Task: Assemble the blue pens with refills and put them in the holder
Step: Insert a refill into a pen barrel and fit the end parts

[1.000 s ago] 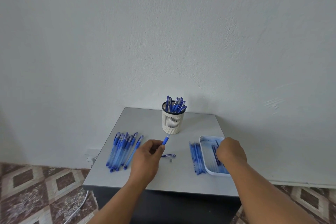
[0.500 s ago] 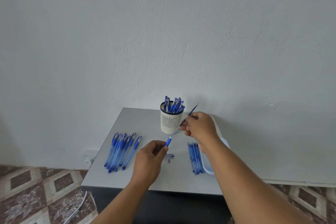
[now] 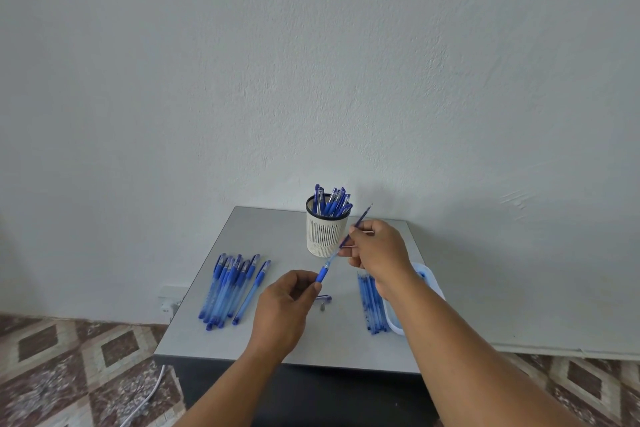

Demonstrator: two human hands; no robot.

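No readable text, labels, brands or numbers anywhere

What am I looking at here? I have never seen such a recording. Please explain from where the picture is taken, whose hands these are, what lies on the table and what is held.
There is no machine: a person wears a camera on the head, looking forward and down, so both arms come in from below. The left hand holds a blue pen barrel by its lower end. The right hand pinches a thin refill and points it into the barrel's open end. On the grey table stand a white holder with finished pens, a row of pen bodies on the left, a row of refills beside a white tray on the right, and a small pen part near the middle.
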